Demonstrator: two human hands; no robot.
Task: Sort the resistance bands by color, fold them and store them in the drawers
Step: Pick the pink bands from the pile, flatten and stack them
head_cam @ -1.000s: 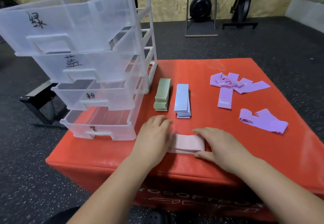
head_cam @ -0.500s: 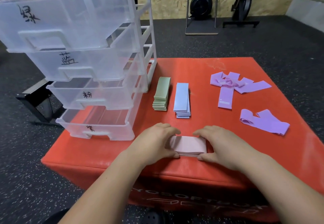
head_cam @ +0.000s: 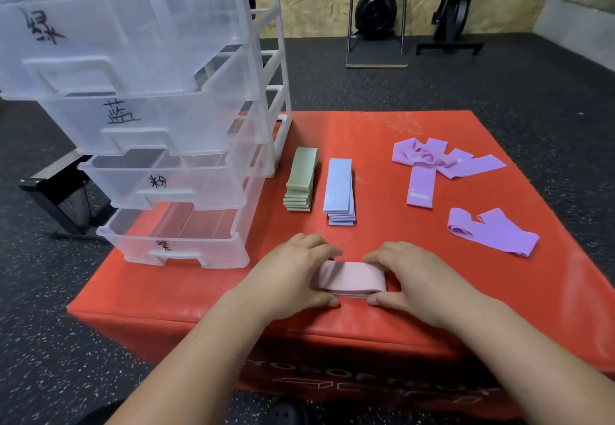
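Lower centre of the frame: the left hand point(head_cam: 293, 278) and right hand point(head_cam: 412, 281) grip a folded pink band stack point(head_cam: 351, 279) with curled fingers on the red mat point(head_cam: 399, 131).

Light: you have even, fairly bright overhead light | Shadows: soft, thin ones right of the blue stack point(head_cam: 339, 188) and under the drawer unit point(head_cam: 166, 42) | Glare: pale sheen on the red pad point(head_cam: 565, 275) at right | Focus: pink stack point(head_cam: 349, 278) crisp, bottom edge softer | Distortion: drawer unit bows at left edge.
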